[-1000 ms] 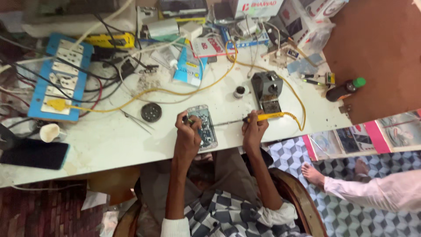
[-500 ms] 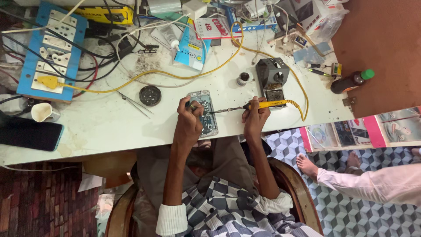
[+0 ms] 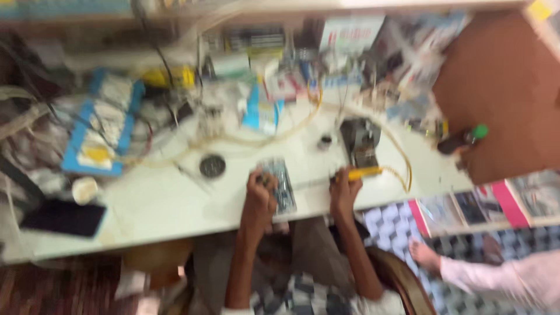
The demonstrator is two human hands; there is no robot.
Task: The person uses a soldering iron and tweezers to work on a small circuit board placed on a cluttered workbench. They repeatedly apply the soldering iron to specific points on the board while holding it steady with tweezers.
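Blurred head view, looking down on a cluttered white workbench (image 3: pixel 175 204). Left hand (image 3: pixel 259 195) closed around the left edge of an opened phone board (image 3: pixel 281 185) lying flat near the front edge of the bench, fingers curled over it. Right hand (image 3: pixel 345 189) just right of the board, closed on a yellow-handled tool (image 3: pixel 364 172), handle pointing right, thin tip reaching left toward the board; contact between tip and board too blurred to tell. Yellow cable (image 3: pixel 402 166) looping from the handle end up and back across the bench. Dark boxy device (image 3: pixel 359 140) just behind the right hand. Small round dark disc (image 3: pixel 212 165) left of the left hand, well apart from the board. Blue power strip (image 3: pixel 99 131) at far left with tangled wires, small white cup (image 3: pixel 85 189) in front of it, black phone (image 3: pixel 64 217) lying flat at the front left corner. Dark bottle with green cap (image 3: pixel 464 138) on its side at the right end of the bench. Brown panel (image 3: pixel 501 87) at upper right. Another person's bare foot (image 3: pixel 424 256) and light sleeve (image 3: pixel 501 280) on the checkered floor, lower right, well apart from both hands.
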